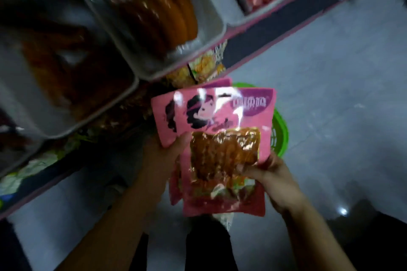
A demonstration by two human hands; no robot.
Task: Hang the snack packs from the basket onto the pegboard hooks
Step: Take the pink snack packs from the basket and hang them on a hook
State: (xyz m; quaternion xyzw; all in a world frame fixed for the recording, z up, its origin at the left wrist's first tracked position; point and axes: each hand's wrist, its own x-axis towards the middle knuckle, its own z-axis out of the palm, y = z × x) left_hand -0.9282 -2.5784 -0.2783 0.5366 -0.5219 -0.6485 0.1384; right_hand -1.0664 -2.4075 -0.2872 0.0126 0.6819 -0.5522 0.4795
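The person is holding a small stack of pink snack packs [222, 138] up in front of the body, in the middle of the view. The left hand [164, 156] is gripping the stack at its left edge, thumb curled over the front of a pack behind the top one. The right hand [267, 174] is pinching the right edge of the front pack, thumb lying on its clear window, where brown food is showing. Just behind and below the packs, a green basket [280, 136] is sitting on the grey floor [330, 94], mostly hidden by them. On the left and far side, a shelf [275, 17] with a pink edge is carrying grey trays [123, 86] of blurred orange and brown wrapped goods. More packets [207, 66] are hanging under the shelf edge, just beyond the pink packs.
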